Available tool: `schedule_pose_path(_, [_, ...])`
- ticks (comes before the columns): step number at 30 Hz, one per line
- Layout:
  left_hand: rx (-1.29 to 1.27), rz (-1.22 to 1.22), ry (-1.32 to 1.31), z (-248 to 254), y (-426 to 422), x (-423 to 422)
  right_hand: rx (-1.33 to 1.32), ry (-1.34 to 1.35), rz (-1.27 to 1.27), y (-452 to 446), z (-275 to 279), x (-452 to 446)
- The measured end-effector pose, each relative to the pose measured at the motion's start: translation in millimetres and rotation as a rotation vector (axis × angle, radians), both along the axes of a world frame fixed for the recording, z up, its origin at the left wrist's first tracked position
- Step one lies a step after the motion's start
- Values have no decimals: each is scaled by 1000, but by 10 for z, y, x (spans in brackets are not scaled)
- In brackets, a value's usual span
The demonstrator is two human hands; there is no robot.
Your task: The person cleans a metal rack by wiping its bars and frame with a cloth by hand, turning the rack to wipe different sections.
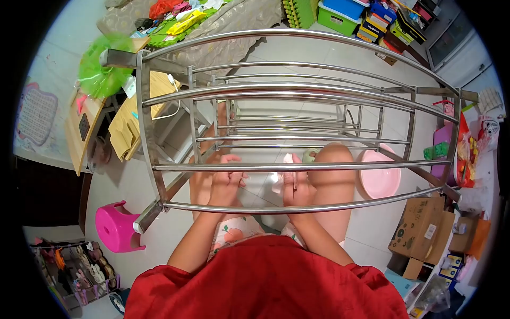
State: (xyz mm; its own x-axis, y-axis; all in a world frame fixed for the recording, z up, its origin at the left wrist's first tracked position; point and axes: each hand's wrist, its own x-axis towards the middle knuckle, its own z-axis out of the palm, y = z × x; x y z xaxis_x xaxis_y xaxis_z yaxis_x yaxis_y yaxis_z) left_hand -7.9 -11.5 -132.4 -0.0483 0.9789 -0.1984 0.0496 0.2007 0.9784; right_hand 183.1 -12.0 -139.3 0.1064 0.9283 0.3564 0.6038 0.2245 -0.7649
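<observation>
A shiny metal tiered rack [297, 167] with curved bars lies tipped in front of me, spanning the space above my knees. Behind its lower bars my left hand [225, 186] is closed, its fingers curled in; whether they hold anything is hidden. To the right, my right hand [300, 192] is closed on a crumpled white tissue [287, 159], part of which hangs at the hand's left side. The bar crosses in front of both hands, and I cannot tell whether either one touches it.
A pink stool [114, 227] stands at left, a pink basin [380, 178] at right. Cardboard boxes [417, 226] sit at lower right. A green fan [106, 66] and a small wooden table [87, 122] are beyond the rack's left end. Storage bins [338, 20] are at the back.
</observation>
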Motion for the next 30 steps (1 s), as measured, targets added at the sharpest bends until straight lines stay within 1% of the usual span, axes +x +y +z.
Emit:
schedule_pose_path(2, [72,117,2,128,-46,26,15,43,-1,16,-46,28])
schedule_pose_path(4, [116,129,33,26,-87,-42,-105,16,8,3,24,33])
schedule_pose_path(5, [163,137,65,-33,-106,-87,-108,14,13,1,74,15])
schedule_pose_path(7, [182,132,111,-106,-119,-140,-224,103,65,21,164,-21])
schedule_pose_path(8, [202,122,157,-139,-125,-149,-224,101,65,31,150,-45])
schedule_pose_path(12, [171,182,53,-237,-165,-15,-191,33,241,81,37,-103])
schedule_pose_path(13, [222,188,156,-249,-201,70,-189,12,306,92,37,-114])
schedule_pose_path(14, [273,193,260,-264,-248,130,-188,13,303,68,60,-122])
schedule_pose_path(15, [221,156,352,-225,-286,162,-295,63,320,28,138,-139])
schedule_pose_path(16, [221,155,352,-191,-271,208,-402,115,338,1,177,-144])
schedule_pose_path(17, [237,139,273,-148,-254,278,-417,105,382,-5,156,-121])
schedule_pose_path(19, [233,69,166,52,-207,386,-408,90,393,-10,169,-104])
schedule_pose_path(20, [233,69,167,26,-188,411,-397,75,403,-9,174,-96])
schedule_pose_path(22, [283,62,75,-44,-144,444,-388,64,413,6,113,-79])
schedule_pose_path(23, [203,87,-39,-55,-125,452,-368,64,429,10,107,-64])
schedule_pose_path(25, [185,66,-60,-57,-68,442,-347,66,443,21,198,-34])
schedule_pose_path(27, [166,44,-79,-44,-60,447,-393,-16,380,10,370,22])
schedule_pose_path(29, [217,2,89,-3,-78,460,-413,-40,340,47,426,96])
schedule_pose_path(30, [216,-6,91,-16,-95,461,-435,-66,302,62,433,142])
